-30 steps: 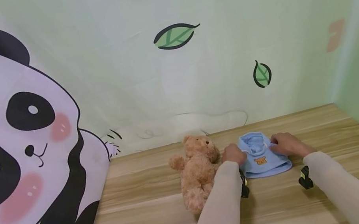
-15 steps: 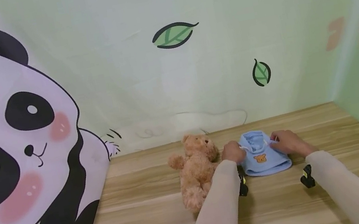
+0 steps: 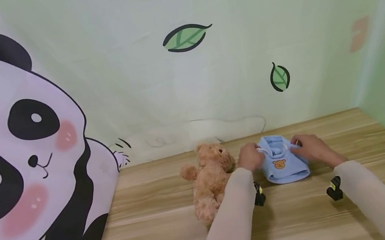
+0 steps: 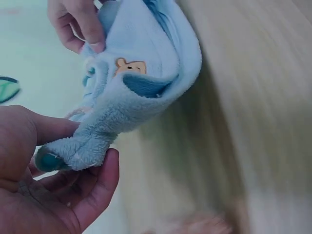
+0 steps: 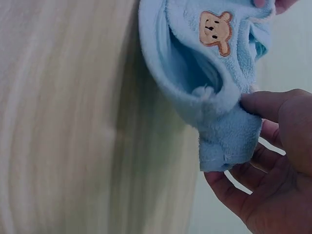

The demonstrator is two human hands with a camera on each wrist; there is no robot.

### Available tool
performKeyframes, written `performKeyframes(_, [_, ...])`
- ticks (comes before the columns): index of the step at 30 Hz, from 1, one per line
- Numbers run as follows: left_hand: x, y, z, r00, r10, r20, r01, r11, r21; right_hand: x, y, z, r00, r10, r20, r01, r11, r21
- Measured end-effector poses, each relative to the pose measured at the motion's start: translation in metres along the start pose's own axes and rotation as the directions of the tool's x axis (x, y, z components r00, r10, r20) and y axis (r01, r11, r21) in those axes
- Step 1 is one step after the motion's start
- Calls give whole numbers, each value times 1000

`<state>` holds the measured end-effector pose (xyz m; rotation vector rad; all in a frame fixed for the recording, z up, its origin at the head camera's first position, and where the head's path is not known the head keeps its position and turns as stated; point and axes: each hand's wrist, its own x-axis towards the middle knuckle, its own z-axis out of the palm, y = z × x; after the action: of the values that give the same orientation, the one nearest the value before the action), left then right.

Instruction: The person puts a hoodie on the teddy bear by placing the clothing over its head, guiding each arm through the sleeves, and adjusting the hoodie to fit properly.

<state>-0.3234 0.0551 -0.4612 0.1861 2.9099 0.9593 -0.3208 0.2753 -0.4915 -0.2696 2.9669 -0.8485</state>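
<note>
The left hand [image 3: 250, 158] and right hand [image 3: 311, 147] each pinch a sleeve of the little blue top [image 3: 288, 171], fingers [image 5: 224, 191] curled round cloth, its hollow hem gaping over the table [image 3: 148, 218] near the teddy bear [image 3: 212, 181].

Toward the table's [image 3: 144, 197] far edge we see a bear [image 3: 209, 183], rightward a hoodie [image 3: 286, 171] between left hand [image 3: 250, 157] and right hand [image 3: 312, 148].

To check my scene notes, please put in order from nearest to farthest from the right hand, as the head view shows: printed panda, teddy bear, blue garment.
1. Blue garment: nearest, held by the right hand.
2. Teddy bear: on the table, left of the garment.
3. Printed panda: farthest, at the view's left edge.
</note>
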Motion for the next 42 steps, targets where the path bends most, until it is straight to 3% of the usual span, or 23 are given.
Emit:
performKeyframes(11, [-4,16,-32,996,86,-3,-86,996,30,-5,-26,-20,985,-108,-133,105,994,-24])
performKeyframes(19, [-13,20,-57,989,147,-24,-147,989,-10,-11,-45,-32,968,-144,-206,142,990,-24])
performKeyframes(25, [-20,16,-77,986,164,-43,-166,985,-40,-13,-60,-39,975,-116,-189,119,993,6])
performKeyframes(30, [-25,15,-95,973,217,-82,-219,975,-23,-14,-75,-44,965,-140,-221,146,989,10])
performKeyframes(42, [-41,0,-130,962,245,-120,-253,966,-52,-17,-104,-39,949,-169,-266,197,977,82])
